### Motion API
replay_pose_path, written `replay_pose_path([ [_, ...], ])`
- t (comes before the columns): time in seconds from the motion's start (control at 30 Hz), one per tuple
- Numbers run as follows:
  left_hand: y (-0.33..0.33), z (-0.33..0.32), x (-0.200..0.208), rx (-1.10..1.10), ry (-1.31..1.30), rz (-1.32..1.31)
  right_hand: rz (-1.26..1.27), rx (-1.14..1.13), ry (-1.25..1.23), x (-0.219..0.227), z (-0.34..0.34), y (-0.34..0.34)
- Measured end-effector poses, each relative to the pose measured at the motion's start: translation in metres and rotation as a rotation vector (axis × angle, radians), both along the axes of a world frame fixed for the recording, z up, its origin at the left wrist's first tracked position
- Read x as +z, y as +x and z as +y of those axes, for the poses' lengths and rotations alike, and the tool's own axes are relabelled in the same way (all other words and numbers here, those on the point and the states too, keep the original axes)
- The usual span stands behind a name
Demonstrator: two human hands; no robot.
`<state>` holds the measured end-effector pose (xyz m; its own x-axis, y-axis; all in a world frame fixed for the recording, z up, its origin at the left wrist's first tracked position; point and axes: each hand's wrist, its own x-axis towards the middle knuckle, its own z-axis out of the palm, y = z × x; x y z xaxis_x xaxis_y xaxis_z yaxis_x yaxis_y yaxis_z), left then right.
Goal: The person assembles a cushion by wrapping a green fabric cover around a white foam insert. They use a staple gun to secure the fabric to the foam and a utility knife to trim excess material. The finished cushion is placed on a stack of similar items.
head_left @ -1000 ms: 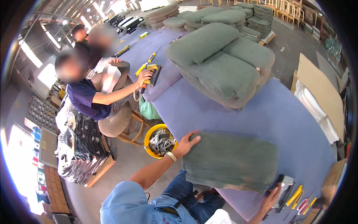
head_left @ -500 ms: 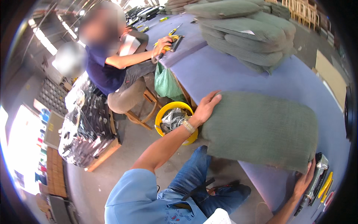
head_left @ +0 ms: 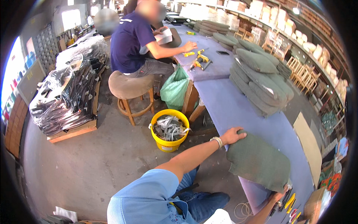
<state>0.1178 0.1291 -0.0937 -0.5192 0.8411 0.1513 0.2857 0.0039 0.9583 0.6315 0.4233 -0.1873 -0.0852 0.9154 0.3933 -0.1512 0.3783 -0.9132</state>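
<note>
Cushion: a flat, grey-green fabric cushion [head_left: 259, 162], roughly square with soft rounded corners and a slightly rumpled, felt-like surface, lay at the near end of the long purple worktable [head_left: 238, 108], overhanging its left edge a little.
Left hand: the left hand [head_left: 233, 135] rested spread and flat on the cushion's far-left corner, fingers apart and pressing down rather than clamped; a pale band sat on the wrist.
Right hand: the right hand [head_left: 279, 195] was down at the cushion's near-right corner, by the table's near edge; it touched that corner, but whether it gripped the fabric, I couldn't tell.
Stack: more cushions of the same colour were piled in a stack [head_left: 261, 78] further along the table, well apart from the one under the hands.
Bucket: a yellow bucket [head_left: 169, 130] full of scraps stood on the floor just off the table's left edge.
Co-worker: a person in a dark blue shirt [head_left: 130, 41] sat on a round stool [head_left: 130, 87] at the far end.
</note>
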Motion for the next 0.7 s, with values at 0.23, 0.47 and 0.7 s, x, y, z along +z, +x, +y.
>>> replay_pose_path([
  [0.23, 0.000, -0.018, -0.008, 0.091, -0.010, -0.068, -0.123, -0.064, -0.254, 0.046, -0.013, -0.036],
  [0.47, 0.014, -0.025, -0.023, 0.197, 0.099, -0.162, -0.664, -0.129, 0.892, -0.001, 0.033, 0.010],
  [0.7, 0.039, -0.068, -0.023, 0.233, 0.082, -0.203, -0.293, 0.021, 0.156, 0.025, -0.009, -0.034],
])
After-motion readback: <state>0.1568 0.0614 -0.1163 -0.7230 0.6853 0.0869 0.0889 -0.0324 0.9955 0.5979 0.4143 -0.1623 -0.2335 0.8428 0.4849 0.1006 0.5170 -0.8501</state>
